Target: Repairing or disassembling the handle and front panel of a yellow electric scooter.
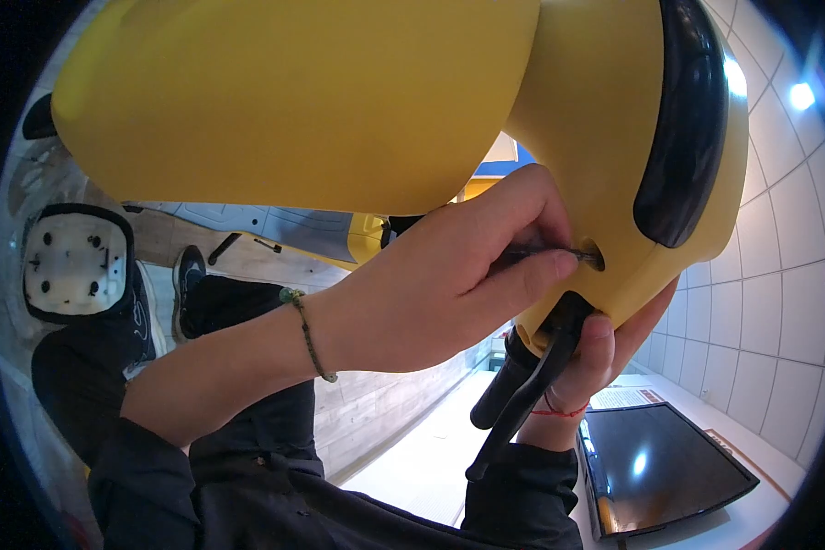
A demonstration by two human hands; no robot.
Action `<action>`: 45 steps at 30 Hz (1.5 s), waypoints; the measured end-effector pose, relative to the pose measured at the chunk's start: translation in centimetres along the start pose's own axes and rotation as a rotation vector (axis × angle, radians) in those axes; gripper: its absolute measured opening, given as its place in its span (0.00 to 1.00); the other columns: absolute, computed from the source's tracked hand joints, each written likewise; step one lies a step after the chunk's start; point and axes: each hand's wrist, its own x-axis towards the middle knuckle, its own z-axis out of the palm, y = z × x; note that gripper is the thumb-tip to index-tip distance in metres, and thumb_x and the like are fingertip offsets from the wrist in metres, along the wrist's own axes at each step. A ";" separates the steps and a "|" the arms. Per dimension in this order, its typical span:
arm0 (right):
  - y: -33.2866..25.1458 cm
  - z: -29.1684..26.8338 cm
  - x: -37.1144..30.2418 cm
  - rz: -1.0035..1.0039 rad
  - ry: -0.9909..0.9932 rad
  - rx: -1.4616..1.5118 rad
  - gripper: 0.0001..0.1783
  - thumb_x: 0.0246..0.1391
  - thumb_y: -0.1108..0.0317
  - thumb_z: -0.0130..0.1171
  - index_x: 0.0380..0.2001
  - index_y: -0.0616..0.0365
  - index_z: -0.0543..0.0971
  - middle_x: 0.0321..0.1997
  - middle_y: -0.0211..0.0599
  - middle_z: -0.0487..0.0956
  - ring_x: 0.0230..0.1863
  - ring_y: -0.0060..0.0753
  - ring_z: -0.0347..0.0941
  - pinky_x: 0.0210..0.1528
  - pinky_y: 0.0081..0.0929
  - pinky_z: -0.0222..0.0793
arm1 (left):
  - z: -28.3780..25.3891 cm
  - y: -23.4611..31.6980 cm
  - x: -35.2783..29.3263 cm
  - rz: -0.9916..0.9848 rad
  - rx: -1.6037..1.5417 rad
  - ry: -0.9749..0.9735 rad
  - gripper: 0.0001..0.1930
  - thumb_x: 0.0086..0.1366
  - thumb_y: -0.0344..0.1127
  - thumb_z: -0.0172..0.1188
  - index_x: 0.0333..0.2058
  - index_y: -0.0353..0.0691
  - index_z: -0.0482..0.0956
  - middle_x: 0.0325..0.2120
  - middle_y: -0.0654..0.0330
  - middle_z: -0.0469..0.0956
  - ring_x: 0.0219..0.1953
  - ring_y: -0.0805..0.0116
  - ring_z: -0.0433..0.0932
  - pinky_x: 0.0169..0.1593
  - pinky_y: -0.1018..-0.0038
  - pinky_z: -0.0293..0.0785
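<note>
A large yellow scooter-like body fills the upper part of the view. My left hand, with a green cord bracelet at the wrist, pinches a thin dark tool between thumb and fingers. The tool's end meets a round hole in the yellow handlebar cover; its exact kind is hidden by my fingers. Below that, my right hand, wearing a red string, curls around the cover's lower edge. Its thumb rests beside the black brake lever, and its other fingers are hidden behind the cover. A black handlebar grip runs alongside the lever.
A black flat screen lies on a white surface at the lower right. On the left is a white pad with a black rim. A grey panel with yellow edging shows behind my left forearm, over a wood-look floor.
</note>
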 end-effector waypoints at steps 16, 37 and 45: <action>-0.1 -0.1 0.1 -0.023 -0.024 -0.017 0.61 0.38 0.42 0.62 0.64 0.63 0.39 0.59 0.49 0.59 0.58 0.41 0.59 0.58 0.35 0.55 | 0.7 -0.5 -0.3 0.122 0.143 0.137 0.05 0.65 0.29 0.50 0.38 0.35 0.69 0.26 0.68 0.66 0.27 0.85 0.62 0.29 0.86 0.60; 0.2 -0.2 0.4 -0.050 -0.048 0.064 0.61 0.40 0.47 0.64 0.64 0.66 0.38 0.59 0.50 0.59 0.58 0.41 0.59 0.59 0.33 0.53 | 1.0 0.3 0.3 0.173 0.403 0.204 0.07 0.66 0.34 0.49 0.33 0.37 0.67 0.21 0.67 0.62 0.22 0.80 0.58 0.25 0.81 0.56; 0.0 -0.2 0.4 -0.056 -0.045 0.046 0.60 0.40 0.47 0.63 0.64 0.66 0.38 0.59 0.50 0.60 0.58 0.40 0.60 0.58 0.33 0.54 | 1.1 0.3 0.7 0.139 0.434 0.182 0.10 0.67 0.37 0.48 0.31 0.36 0.67 0.19 0.65 0.64 0.21 0.79 0.60 0.25 0.80 0.59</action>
